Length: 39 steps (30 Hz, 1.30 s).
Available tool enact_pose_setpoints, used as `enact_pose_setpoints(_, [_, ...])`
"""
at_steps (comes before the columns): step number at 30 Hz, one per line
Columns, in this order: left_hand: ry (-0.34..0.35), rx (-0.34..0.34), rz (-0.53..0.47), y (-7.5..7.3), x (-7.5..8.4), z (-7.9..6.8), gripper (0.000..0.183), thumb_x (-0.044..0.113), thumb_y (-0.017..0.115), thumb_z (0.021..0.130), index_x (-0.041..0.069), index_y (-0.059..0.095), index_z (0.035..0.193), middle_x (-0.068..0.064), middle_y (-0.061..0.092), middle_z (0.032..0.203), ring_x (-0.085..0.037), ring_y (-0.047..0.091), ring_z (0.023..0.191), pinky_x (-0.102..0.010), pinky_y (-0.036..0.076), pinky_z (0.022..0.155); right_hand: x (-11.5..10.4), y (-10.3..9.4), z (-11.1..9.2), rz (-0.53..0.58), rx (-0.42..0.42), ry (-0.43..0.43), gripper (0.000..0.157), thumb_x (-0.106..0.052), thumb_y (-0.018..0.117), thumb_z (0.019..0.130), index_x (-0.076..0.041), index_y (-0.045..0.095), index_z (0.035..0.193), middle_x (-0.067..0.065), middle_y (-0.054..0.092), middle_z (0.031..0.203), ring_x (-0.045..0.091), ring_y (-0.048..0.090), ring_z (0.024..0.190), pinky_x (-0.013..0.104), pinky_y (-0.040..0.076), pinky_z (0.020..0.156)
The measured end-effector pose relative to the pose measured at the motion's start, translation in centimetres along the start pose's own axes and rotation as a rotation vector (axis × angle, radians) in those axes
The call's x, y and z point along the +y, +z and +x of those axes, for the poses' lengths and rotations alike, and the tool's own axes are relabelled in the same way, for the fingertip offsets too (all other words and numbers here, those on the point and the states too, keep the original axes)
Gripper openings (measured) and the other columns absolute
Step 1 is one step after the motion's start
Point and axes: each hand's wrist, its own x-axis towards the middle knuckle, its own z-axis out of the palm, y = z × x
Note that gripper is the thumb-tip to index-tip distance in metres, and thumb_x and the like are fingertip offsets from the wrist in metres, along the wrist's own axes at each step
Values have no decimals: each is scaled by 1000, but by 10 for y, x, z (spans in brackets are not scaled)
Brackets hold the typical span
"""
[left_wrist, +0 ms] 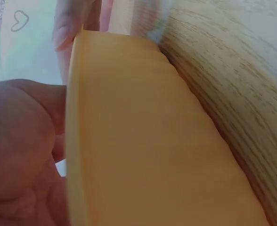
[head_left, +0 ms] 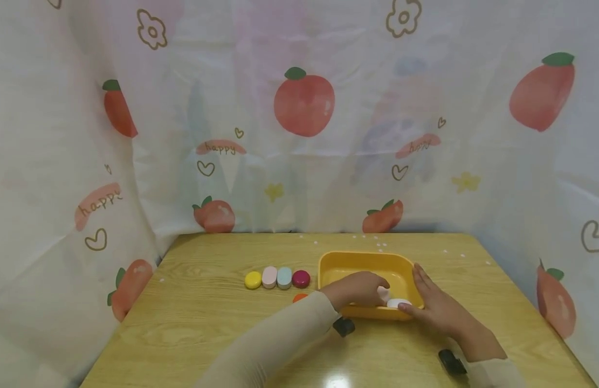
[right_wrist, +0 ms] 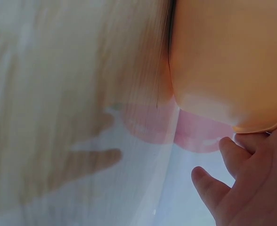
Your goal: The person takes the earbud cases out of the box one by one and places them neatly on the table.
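My left hand [head_left: 362,288] reaches over the near left side of a yellow plastic bin [head_left: 364,255], its fingers bent down inside. At its fingertips is a small pale pink block [head_left: 384,293], which the fingers pinch; the thumb is hidden in the head view. Just right of that block lies a white rounded piece [head_left: 399,303] in the bin. My right hand [head_left: 437,307] holds the bin's right end, with its thumb over the near corner and the fingers along the outer wall. In the right wrist view, two fingertips stick out past the bin's edge.
Left of the bin, a row holds a yellow round piece [head_left: 253,280], a pale pink oval one [head_left: 269,277], a light blue oval one [head_left: 284,278] and a dark red one [head_left: 301,278]. An orange piece [head_left: 300,297] shows partly behind the left sleeve. A printed curtain [head_left: 304,178] surrounds the wooden table [head_left: 207,323].
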Motion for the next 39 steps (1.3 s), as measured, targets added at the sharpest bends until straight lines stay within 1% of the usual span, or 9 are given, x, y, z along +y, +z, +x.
enact_pose_setpoints(4, [-11,-7,56,3,3,8,43,36,70,90,22,63,130,13,63,121,-3,55,112,-15,38,97,-1,-2,0,2,1,-1,98,-53,59,93,7,8,152,19,1,160,49,21,138,65,27,104])
enact_pose_setpoints(7, [-42,3,93,7,5,12,36,39,71,88,21,68,119,13,66,105,-3,58,97,-15,43,87,0,-1,-1,3,1,-3,98,-53,59,93,7,8,152,19,0,160,49,22,138,65,28,103])
enact_pose_setpoints(9, [-54,15,98,9,5,14,26,39,72,88,20,71,105,12,64,90,-5,58,83,-16,44,76,2,-1,-2,3,3,-5,98,-53,59,93,7,8,152,18,0,160,49,22,138,65,29,103])
enact_pose_setpoints(12, [-72,14,67,11,4,14,20,37,71,89,19,71,96,10,63,85,-7,57,79,-17,44,73,3,1,-2,3,5,-8,98,-53,58,93,6,8,152,18,0,161,49,22,137,65,29,103])
enact_pose_setpoints(17, [-75,-6,8,16,2,16,25,30,71,90,20,71,113,11,66,107,-4,58,97,-17,44,89,3,0,-3,-1,1,0,98,-54,58,93,7,9,152,21,3,160,50,24,137,65,31,101])
enact_pose_setpoints(20, [-75,-9,-30,18,1,17,23,24,72,89,20,71,112,12,65,107,-3,58,97,-18,44,89,2,0,-3,0,5,3,98,-54,58,93,8,9,151,23,4,159,50,24,136,65,31,101])
enact_pose_setpoints(27, [-53,-5,-71,17,-3,13,18,15,72,86,19,74,103,11,64,90,-4,56,82,-14,45,77,0,1,-2,8,10,-3,98,-54,59,93,8,10,151,24,6,159,49,24,137,64,31,102])
enact_pose_setpoints(32, [-67,7,-139,20,-7,10,11,22,73,88,18,74,99,12,63,86,-3,56,79,-16,46,76,0,1,-2,6,6,1,98,-54,58,93,7,9,152,22,4,160,49,23,137,64,31,102])
enact_pose_setpoints(39, [-83,70,-245,18,-11,6,17,23,78,83,18,68,96,11,59,81,-6,53,76,-17,45,70,0,-1,-3,6,2,7,97,-53,58,94,8,9,152,21,2,160,50,23,137,65,30,102])
